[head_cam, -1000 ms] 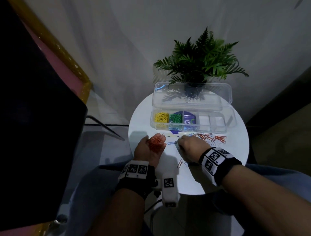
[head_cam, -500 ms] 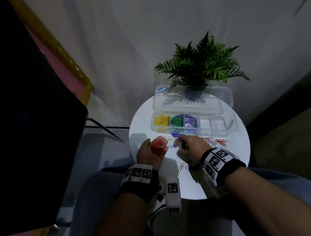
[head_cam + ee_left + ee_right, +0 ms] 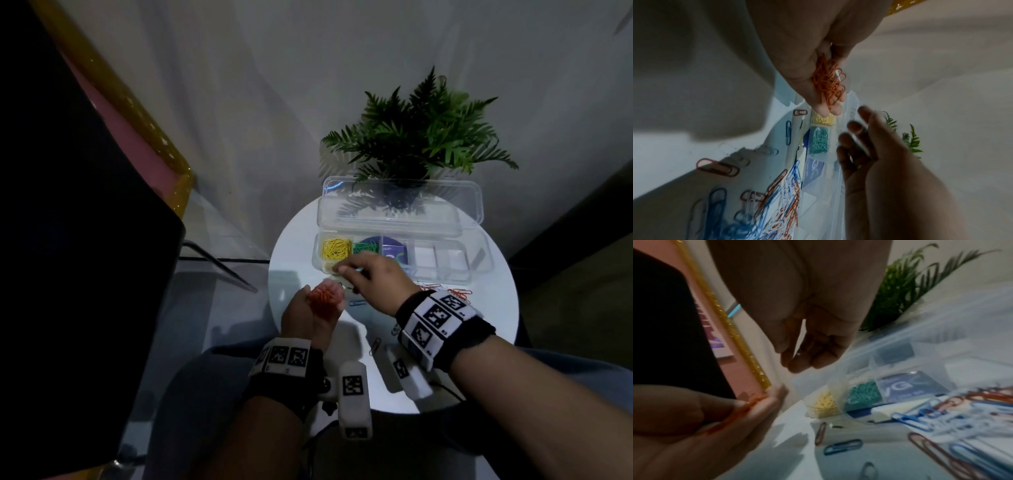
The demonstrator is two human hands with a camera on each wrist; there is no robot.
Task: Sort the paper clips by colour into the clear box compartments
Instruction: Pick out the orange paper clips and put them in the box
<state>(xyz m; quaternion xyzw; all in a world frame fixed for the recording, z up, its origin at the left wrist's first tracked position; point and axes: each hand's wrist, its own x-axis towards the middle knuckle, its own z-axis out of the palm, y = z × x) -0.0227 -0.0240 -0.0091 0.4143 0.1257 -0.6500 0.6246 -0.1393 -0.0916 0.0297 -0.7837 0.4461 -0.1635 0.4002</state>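
**Head view: clips half sorted, orange bunch in the left palm**

Head view shows a round white table [image 3: 486, 329] with a fern [image 3: 421, 137] at its far edge. In front of the fern stands the clear box [image 3: 479, 260], its lid [image 3: 400, 209] tipped open toward the plant. The box has one row of compartments; the exact number is hard to count through the clear walls. The leftmost holds yellow clips [image 3: 336, 248], the next holds green clips [image 3: 364, 247], the third shows only a blue printed label [image 3: 394, 253] under it, and the two to the right look empty.

The right hand [image 3: 376, 277] reaches over the box's near left corner, fingers drawn together at the tips; whether they pinch a clip cannot be told, and the right wrist view is too blurred to settle it. The left hand [image 3: 310, 310] lies palm up just in front of the box, fingers loosely cupped, carrying one bunch of orange clips [image 3: 322, 299].

Loose clips [image 3: 781, 199] remain on the table to the right of the hands, a tangle of blue, white and orange, too many to count. One blue clip [image 3: 357, 303] lies between the two hands, one more [image 3: 375, 346] near the right wrist.
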